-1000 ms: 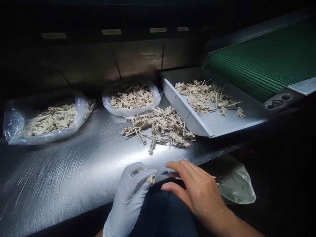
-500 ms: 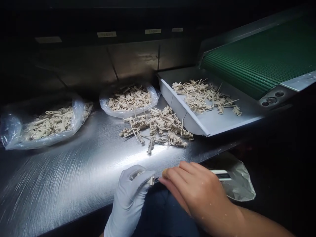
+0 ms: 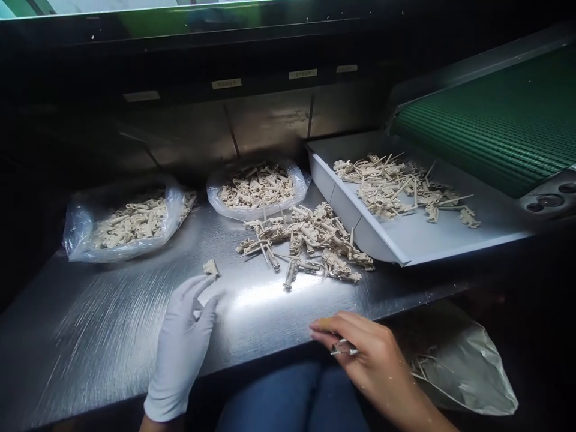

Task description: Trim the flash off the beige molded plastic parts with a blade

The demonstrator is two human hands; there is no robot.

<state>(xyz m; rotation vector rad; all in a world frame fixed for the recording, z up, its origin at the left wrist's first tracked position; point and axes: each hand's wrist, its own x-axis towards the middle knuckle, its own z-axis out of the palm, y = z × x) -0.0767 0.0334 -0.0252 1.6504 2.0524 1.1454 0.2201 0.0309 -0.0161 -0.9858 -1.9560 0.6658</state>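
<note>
My left hand [image 3: 182,342], in a white glove, rests on the steel table [image 3: 112,312] with its fingers apart. Just beyond its fingertips lies a small beige moulded plastic piece [image 3: 210,268], not touching the glove. My bare right hand [image 3: 371,357] is at the table's front edge, shut on a thin pale plastic runner [image 3: 344,348]. Ahead of both hands sits a loose heap of beige moulded plastic parts [image 3: 306,240] with thin stems. The heap is out of reach of neither hand's fingertips by contact: neither hand touches it.
A grey metal tray [image 3: 373,231] holding more beige parts slopes down from a green ribbed conveyor belt [image 3: 495,120] at the right. Two clear plastic bags of parts [image 3: 78,231] [image 3: 256,211] lie at the back left. A plastic bag with thin stems [image 3: 472,372] hangs below the front right edge.
My left hand has moved left and let go of the small beige piece, which now lies on the table. My right hand has dropped lower and the view has shifted slightly.
</note>
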